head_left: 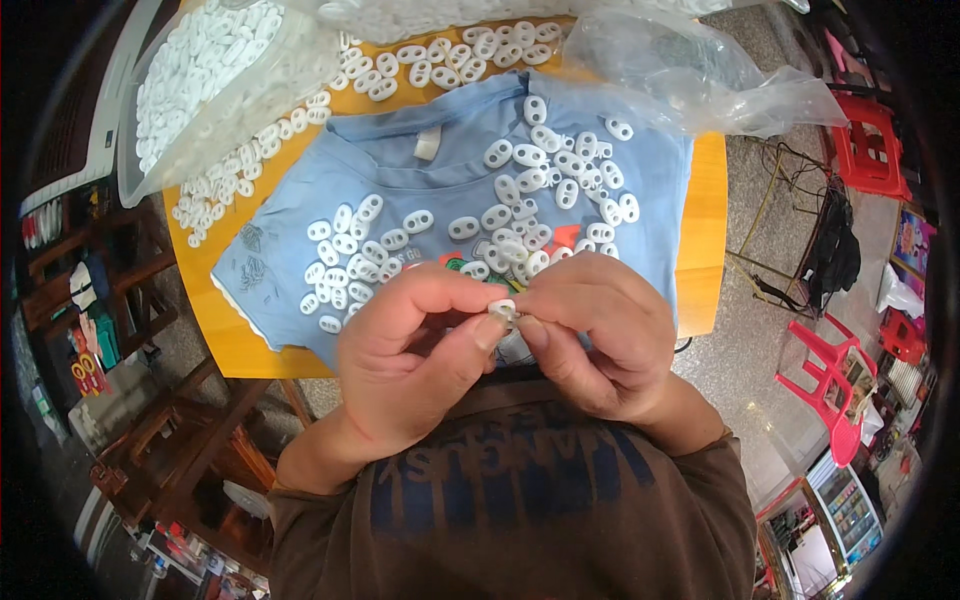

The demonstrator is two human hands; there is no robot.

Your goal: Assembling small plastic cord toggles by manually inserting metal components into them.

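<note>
My left hand [415, 335] and my right hand [600, 330] meet in front of my chest. Between the thumbs and forefingers of both is one small white plastic cord lock [503, 309], oval with holes through it. The fingertips cover part of it. Just beyond my hands, a light blue T-shirt [390, 150] lies spread on a yellow table [705, 260]. Loose white cord locks are scattered over the shirt in a left group [345, 243] and a larger right group [566, 193]; most show two holes.
At the far left a translucent plastic bag [205, 85] is full of small white pieces. More cord locks [470, 60] lie along the table's far edge. A crumpled see-through bag [700, 75] rests at the far right. Red plastic stools [868, 148] and wooden furniture [190, 450] stand around.
</note>
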